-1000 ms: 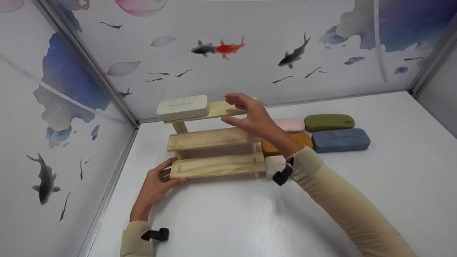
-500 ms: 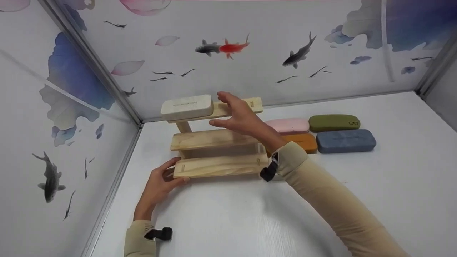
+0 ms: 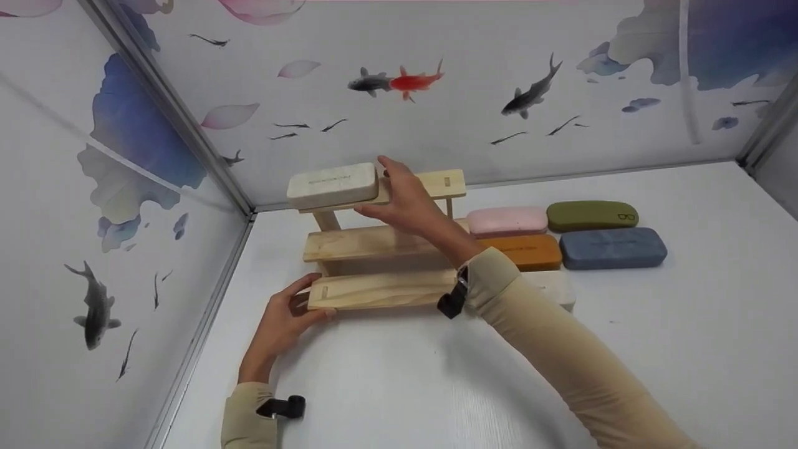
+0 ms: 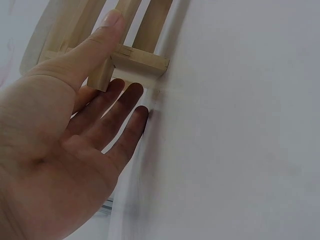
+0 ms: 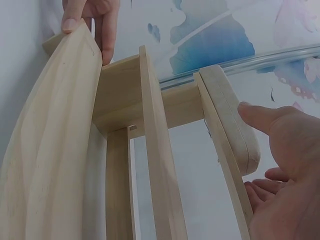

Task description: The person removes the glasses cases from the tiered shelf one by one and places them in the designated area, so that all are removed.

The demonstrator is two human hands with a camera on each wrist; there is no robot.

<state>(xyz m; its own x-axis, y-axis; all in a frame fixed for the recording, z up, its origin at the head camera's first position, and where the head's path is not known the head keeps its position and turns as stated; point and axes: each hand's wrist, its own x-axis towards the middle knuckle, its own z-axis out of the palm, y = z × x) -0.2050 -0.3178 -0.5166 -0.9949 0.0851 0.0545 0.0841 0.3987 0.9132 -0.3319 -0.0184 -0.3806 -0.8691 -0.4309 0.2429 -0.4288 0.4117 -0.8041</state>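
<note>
A three-tier wooden shelf rack [image 3: 380,292] stands on the white table. My left hand [image 3: 277,324] holds the left end of its lowest board, thumb over the front edge and fingers behind, as the right wrist view also shows. A white glasses case [image 3: 333,186] lies on the left of the top board. At its right end is my right hand [image 3: 406,198], thumb and fingers spread apart. In the right wrist view, my thumb tip lies at the case's edge [image 5: 227,115], and the other fingers are loosely bent near the board, not closed round the case.
Right of the rack lie a pink case [image 3: 506,221], an olive green case [image 3: 592,215], an orange case [image 3: 527,252] and a blue case [image 3: 614,248]. Another white case [image 3: 558,288] is partly hidden by my right sleeve. Printed wall panels [image 3: 461,137] border the table.
My right hand has moved left along the top board to the white case's end. The left hand keeps its hold on the rack. The head view has shifted slightly.
</note>
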